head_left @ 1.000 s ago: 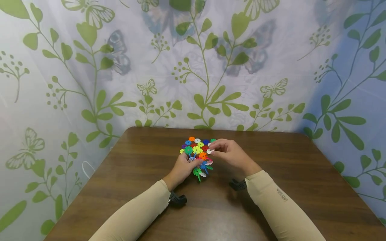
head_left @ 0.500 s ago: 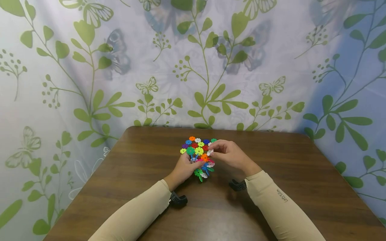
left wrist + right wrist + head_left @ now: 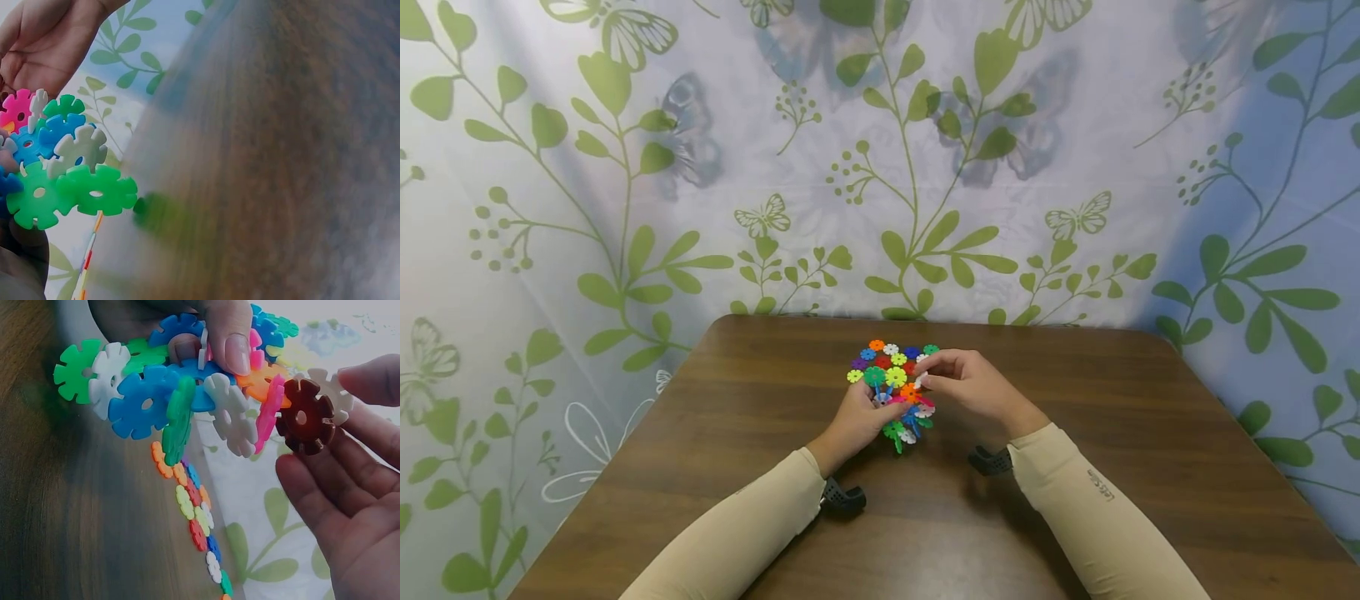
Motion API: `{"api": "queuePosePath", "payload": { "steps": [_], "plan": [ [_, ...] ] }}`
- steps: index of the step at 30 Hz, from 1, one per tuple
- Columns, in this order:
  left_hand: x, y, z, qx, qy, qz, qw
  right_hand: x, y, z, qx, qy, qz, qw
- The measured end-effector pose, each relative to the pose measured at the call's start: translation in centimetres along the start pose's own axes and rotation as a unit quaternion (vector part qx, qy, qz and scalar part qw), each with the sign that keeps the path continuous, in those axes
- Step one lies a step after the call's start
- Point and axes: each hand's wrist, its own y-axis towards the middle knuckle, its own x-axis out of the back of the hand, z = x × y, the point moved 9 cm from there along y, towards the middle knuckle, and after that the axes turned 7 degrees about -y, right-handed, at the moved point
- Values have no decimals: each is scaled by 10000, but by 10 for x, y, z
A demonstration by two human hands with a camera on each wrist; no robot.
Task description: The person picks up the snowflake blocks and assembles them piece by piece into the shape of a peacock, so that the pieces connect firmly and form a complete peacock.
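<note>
My left hand (image 3: pixel 854 419) grips a cluster of joined plastic snowflake discs (image 3: pixel 912 421), its thumb pressing on top. Blue, green, white, pink and orange discs (image 3: pixel 140 405) stick out at different angles in the right wrist view. At the cluster's right end, my right hand (image 3: pixel 976 383) pinches a white snowflake disc (image 3: pixel 338 395) between thumb and fingers. A dark red disc (image 3: pixel 306 417) overlaps it, right beside a pink disc (image 3: pixel 269 415) and an orange one. The left wrist view shows green discs (image 3: pixel 97 190) at the near end; the left fingers are mostly hidden there.
Flat on the wooden table (image 3: pixel 1075 500) behind the hands lie several more colourful discs (image 3: pixel 877 345), arranged in rows. A black device (image 3: pixel 844 497) sits under the left wrist, another (image 3: pixel 990 461) under the right. A leaf-patterned curtain (image 3: pixel 880 167) hangs beyond the far edge.
The cluster and my left hand have shifted slightly right. My right fingers have edged a little left with the white disc, which has turned slightly. Both grips stay the same.
</note>
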Motion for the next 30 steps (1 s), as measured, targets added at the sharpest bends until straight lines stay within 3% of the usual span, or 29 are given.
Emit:
{"api": "queuePosePath", "payload": {
  "steps": [13, 20, 26, 30],
  "plan": [
    [-6, 3, -3, -187, -33, 18, 9998, 0, 1, -2, -125, 344, -35, 9993],
    [-6, 3, -3, -58, -640, -213, 9977, -1, 4, -1, -48, 335, -159, 9993],
    [0, 5, 6, 186, -1266, -561, 9902, 8, 1, -6, -132, 473, -755, 9959],
    [3, 6, 8, 171, -1735, -714, 9821, 19, -1, -17, -302, 519, -1201, 9909]
  ]
}}
